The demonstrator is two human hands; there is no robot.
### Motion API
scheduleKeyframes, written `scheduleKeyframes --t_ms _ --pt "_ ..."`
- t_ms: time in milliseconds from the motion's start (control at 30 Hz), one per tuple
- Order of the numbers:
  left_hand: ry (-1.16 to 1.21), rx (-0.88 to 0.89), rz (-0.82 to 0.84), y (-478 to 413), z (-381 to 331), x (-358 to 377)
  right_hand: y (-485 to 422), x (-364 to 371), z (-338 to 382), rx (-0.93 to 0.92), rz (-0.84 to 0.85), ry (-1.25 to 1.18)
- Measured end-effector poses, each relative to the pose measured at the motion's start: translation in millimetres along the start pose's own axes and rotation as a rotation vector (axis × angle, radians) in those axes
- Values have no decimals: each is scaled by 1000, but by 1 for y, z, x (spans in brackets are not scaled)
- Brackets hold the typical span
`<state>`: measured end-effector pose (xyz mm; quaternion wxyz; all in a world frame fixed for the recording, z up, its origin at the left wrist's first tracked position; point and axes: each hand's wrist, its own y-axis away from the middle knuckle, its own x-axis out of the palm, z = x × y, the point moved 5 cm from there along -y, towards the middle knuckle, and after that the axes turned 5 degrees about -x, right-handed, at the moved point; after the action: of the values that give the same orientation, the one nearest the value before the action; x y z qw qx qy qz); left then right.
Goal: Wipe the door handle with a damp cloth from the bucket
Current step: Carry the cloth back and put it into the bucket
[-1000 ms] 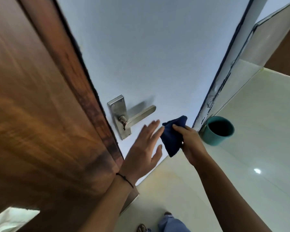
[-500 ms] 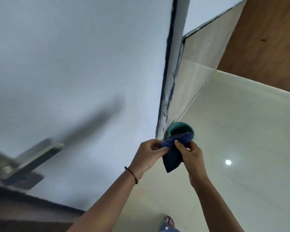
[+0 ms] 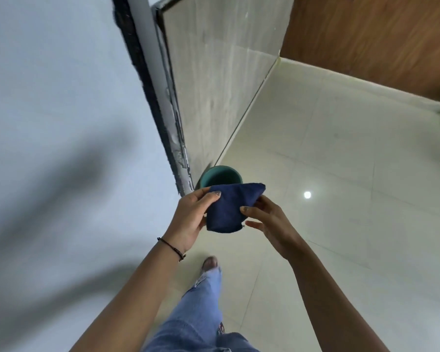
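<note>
A folded dark blue cloth (image 3: 229, 208) is held between both hands in front of me. My left hand (image 3: 191, 219) pinches its left edge with thumb on top. My right hand (image 3: 267, 222) grips its right side, thumb on the cloth. Just beyond the cloth, a teal bucket (image 3: 220, 175) stands on the floor by the foot of the door frame; the cloth hides its near rim. The door handle is out of view; only a blurred shadow lies on the white door (image 3: 61, 123) at left.
A dark door frame edge (image 3: 160, 110) runs down the middle, with a tiled wall (image 3: 214, 85) to its right. Pale glossy floor tiles (image 3: 341, 174) spread right. A wooden panel (image 3: 379, 39) stands at the far right. My jeans leg and foot (image 3: 208, 265) are below.
The view has swung right and down, away from the handle, which has left the frame. My left hand has joined the right on the cloth, which is now spread flatter above the bucket.
</note>
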<state>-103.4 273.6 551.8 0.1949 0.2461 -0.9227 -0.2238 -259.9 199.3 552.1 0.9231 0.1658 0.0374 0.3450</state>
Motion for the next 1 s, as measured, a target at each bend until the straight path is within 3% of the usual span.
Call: scheduleKeyframes --t_ms 267,400,500,767,1000 --pt "169 -186 -105 -187 22 14 -167 -62 -38 252 -294 79" --pt "168 -338 -31 -286 59 12 -259 -91 -69 317 -338 144" --pt "206 -425 -122 -352 96 2 -328 -110 -113 373 -328 178" --pt "86 -487 -528 -546 254 -56 -509 -122 -341 564 -199 185" --pt "8 -574 -639 -677 406 -119 -617 -112 -517 657 -159 238"
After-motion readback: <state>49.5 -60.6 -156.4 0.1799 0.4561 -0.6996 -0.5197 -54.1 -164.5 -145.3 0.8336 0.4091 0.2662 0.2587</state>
